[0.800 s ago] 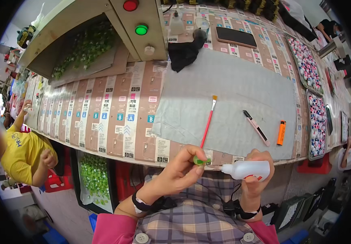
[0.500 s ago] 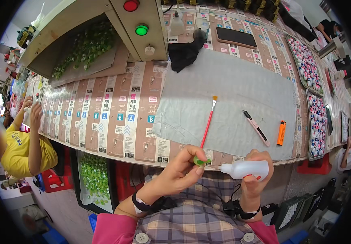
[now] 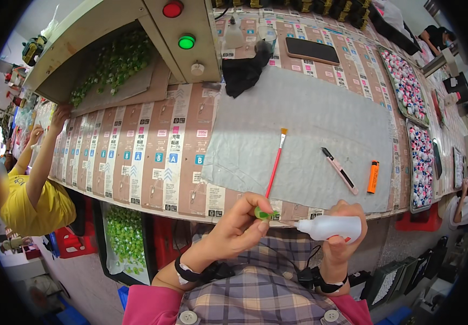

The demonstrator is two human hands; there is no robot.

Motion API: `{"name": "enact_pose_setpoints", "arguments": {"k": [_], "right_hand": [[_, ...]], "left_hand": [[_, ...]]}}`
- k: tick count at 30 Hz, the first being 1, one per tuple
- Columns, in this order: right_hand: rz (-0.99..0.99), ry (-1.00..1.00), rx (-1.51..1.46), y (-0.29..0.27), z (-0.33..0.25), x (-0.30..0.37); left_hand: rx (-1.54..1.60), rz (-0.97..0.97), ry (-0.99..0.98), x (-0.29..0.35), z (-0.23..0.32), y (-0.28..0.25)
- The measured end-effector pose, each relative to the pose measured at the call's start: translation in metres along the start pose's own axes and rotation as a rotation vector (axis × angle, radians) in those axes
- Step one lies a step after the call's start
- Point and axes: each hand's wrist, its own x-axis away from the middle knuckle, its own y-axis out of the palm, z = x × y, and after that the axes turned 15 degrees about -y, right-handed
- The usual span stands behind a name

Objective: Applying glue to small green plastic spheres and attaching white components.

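Note:
Between the thumb and fingers of my left hand (image 3: 234,230) is a small green piece (image 3: 262,213); its exact kind is too small to make out. My right hand (image 3: 339,244) is wrapped round a white squeeze bottle (image 3: 331,227), tilted on its side. Its thin nozzle points left at the green piece, a short gap apart. Both hands are at the table's front edge. Beyond them, a red-handled paintbrush (image 3: 276,162), a pink and black utility knife (image 3: 339,170) and an orange tube-like item (image 3: 373,176) lie on a grey cloth (image 3: 299,108).
A machine (image 3: 190,49) with an opening full of green pieces stands at left. A phone (image 3: 313,51) and black cloth (image 3: 244,73) lie at the back. Trays (image 3: 421,162) of small colourful pieces line the right. Another tray (image 3: 125,238) sits below the table; a yellow-shirted person (image 3: 39,200) works at left.
The bottle has shifted slightly right, away from the green piece, which has turned a little in my left fingers. The yellow-shirted person's hand has reached toward the machine's opening.

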Motion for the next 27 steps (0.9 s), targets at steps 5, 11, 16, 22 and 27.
{"name": "enact_pose_setpoints", "arguments": {"k": [5, 11, 16, 22, 27], "right_hand": [[0.192, -0.062, 0.025, -0.014, -0.001, -0.013], [0.327, 0.005, 0.167, -0.053, 0.028, -0.068], [0.26, 0.175, 0.209, -0.078, 0.077, -0.076], [0.218, 0.173, 0.344, -0.067, 0.101, -0.077], [0.153, -0.094, 0.967, -0.067, 0.098, -0.065]], "left_hand": [[0.047, 0.021, -0.01, 0.001, -0.001, -0.002], [0.064, 0.043, 0.01, 0.004, 0.0, 0.001], [0.079, 0.03, 0.006, 0.005, -0.001, -0.003], [0.038, 0.051, 0.001, 0.005, 0.002, -0.001], [0.039, 0.007, -0.019, 0.005, 0.002, -0.001]]}}
